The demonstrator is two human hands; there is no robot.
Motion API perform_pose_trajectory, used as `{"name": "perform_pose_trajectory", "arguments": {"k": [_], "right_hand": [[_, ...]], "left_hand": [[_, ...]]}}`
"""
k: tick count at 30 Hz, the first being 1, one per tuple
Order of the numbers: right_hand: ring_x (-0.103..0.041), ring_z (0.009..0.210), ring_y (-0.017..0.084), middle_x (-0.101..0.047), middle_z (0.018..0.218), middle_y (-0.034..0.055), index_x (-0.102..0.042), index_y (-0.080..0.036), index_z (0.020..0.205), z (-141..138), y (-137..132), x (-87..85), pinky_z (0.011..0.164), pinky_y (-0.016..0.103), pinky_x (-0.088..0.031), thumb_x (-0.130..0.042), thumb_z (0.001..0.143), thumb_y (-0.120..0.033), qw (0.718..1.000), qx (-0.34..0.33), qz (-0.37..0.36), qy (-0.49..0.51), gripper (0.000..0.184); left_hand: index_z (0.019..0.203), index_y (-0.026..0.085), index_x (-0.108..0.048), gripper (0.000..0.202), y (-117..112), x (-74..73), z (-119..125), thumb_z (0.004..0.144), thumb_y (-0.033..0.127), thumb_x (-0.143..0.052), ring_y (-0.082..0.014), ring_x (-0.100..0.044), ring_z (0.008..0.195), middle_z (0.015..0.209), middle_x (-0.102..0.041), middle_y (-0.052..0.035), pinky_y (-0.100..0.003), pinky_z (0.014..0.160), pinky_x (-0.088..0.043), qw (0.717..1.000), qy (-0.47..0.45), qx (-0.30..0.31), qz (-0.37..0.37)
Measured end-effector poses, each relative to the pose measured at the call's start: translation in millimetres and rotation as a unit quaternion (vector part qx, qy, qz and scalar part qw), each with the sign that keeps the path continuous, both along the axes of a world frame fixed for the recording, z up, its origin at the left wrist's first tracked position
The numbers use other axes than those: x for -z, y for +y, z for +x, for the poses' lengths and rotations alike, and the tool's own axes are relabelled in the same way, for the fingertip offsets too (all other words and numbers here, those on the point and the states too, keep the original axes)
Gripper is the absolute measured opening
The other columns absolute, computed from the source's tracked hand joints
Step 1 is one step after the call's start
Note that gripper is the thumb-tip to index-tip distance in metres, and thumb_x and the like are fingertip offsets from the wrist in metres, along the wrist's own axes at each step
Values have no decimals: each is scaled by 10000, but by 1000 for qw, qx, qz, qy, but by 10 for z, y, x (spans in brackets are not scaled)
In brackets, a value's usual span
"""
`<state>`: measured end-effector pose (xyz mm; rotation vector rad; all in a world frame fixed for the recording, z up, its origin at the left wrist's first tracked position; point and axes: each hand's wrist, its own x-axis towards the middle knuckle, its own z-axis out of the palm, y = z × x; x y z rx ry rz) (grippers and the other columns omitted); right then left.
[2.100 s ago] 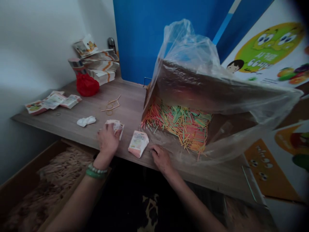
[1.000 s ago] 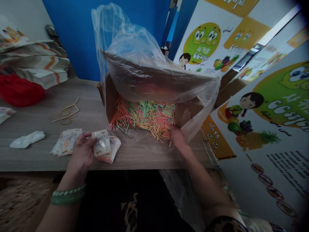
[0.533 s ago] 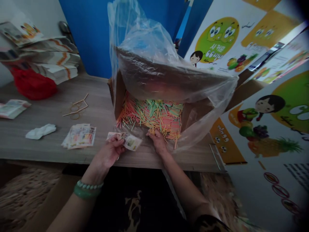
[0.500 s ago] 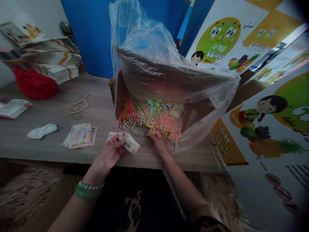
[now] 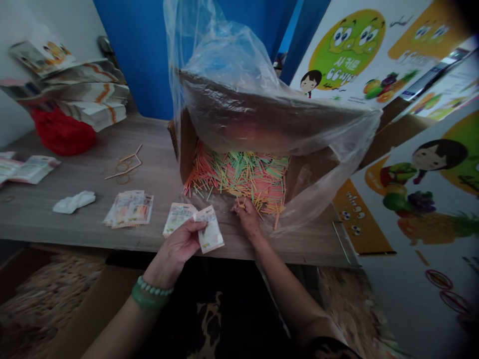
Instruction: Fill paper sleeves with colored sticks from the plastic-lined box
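Note:
My left hand [image 5: 181, 242] pinches a small printed plastic packet [image 5: 211, 234] between thumb and fingers, its face turned up. Beneath and left of it, another packet stack [image 5: 175, 218] lies flat on the table. My right hand [image 5: 249, 222] is closed around a few thin yellow-orange sticks [image 5: 240, 203] at the front of an open cardboard box [image 5: 182, 154]. Many pink, green, yellow and orange sticks [image 5: 243, 174] fill the tipped box and spill over its front edge. Further left sits a pile of packets with coloured contents [image 5: 132, 209].
Clear plastic sheeting [image 5: 232, 55] drapes over the box. Left on the table [image 5: 149, 134] are a crumpled white tissue [image 5: 74, 202], rubber bands with wooden sticks [image 5: 125, 164], a red bag [image 5: 62, 132] and stacked printed packaging [image 5: 101, 112]. Printed cartons [image 5: 422, 214] stand close on the right.
My left hand has moved slightly right, and its packet has turned more upright, uncovering the packets beneath. My right hand stays by the box's front, still closed on the sticks. The view has shifted slightly.

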<state>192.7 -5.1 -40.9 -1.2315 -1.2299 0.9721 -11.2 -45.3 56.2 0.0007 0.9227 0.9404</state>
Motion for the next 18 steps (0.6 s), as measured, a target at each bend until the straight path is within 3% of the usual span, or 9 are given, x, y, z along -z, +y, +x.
{"name": "perform_pose_trajectory", "arguments": {"k": [2,5,11,16,18], "right_hand": [[-600,772,198,-647,776,-12,-633,-258,953,2,7,10,772,326,-471,-577,837,-346,1000,-9,1,6,156],[-596,772,197,-648,781,1,-615,-247,827,0,0,-16,761,324,-465,-569,837,-342,1000,-9,4,6,106],[-604,809,195,-650,809,4,-583,-241,816,-8,-9,-29,796,322,-454,-597,832,-348,1000,17,13,3,109],[-621,804,205,-661,798,-11,-591,-248,1039,-6,13,17,823,344,-464,-624,819,-375,999,25,8,43,256],[-622,800,206,-664,794,-7,-611,-242,1024,-4,3,4,811,342,-465,-606,825,-370,999,19,5,33,237]], "left_hand": [[828,135,-634,268,-8,-59,28,747,-116,-582,-165,-721,664,774,-730,-46,-275,679,-642,1000,27,-11,-2],[757,145,-622,249,-16,-82,84,746,-104,-620,-130,-690,625,712,-707,-14,-229,653,-619,999,33,-24,27],[807,143,-672,238,7,68,144,672,64,-852,-118,-672,617,732,-717,13,-204,600,-581,987,49,9,154],[864,115,-718,297,30,148,119,627,114,-896,-156,-705,667,760,-754,-32,-234,650,-592,984,75,74,147],[875,114,-727,293,25,169,105,634,127,-894,-178,-720,697,797,-770,-55,-263,681,-602,982,80,102,136]]}}
